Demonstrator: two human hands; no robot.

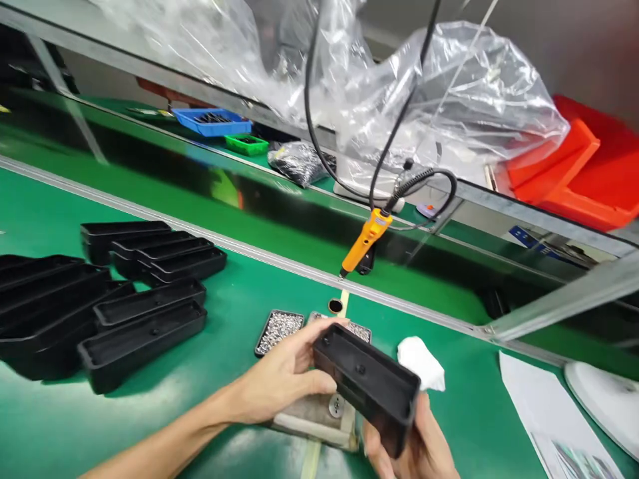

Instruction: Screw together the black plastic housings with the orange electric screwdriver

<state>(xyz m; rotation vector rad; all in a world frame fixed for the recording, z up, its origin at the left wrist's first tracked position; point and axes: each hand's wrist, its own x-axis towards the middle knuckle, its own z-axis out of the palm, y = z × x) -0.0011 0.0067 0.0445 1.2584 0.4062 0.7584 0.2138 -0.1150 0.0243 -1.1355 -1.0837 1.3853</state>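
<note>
A long black plastic tray (367,386), hollow side up and tilted, is held between both my hands. My left hand (284,376) grips its left end, thumb along the near side. Around the lower right end close the fingers of my right hand (414,446), partly hidden by the tray. Beneath it lies a worn block (309,416) with a round metal disc (336,405) on it. Just behind my left hand stands a small box of tiny metal parts (280,329), and a second such box (360,331) is half hidden by the tray.
Several similar black trays (144,339) are grouped on the left of the green bench. A yellow electric screwdriver (368,241) hangs by its cable beyond the block. White crumpled tissue (422,362) and a printed sheet (554,412) lie right. Red bins (579,166) sit on the shelf.
</note>
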